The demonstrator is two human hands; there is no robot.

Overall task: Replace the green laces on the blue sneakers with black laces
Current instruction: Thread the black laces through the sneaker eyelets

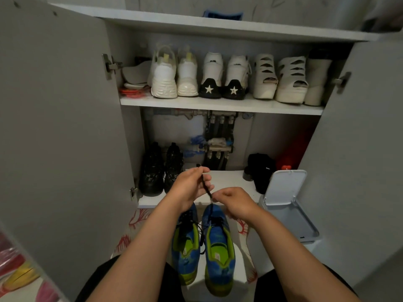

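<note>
Black lace (206, 186) stretches on a slant between both hands. The left hand (188, 186) pinches its upper end in curled fingers, and the right hand (234, 201) pinches it lower down, fingers curled too. Below that it drops into the right one of the blue sneakers (218, 243), which lie side by side on the floor, toes at the front edge of the cabinet's bottom shelf (229, 182).
</note>
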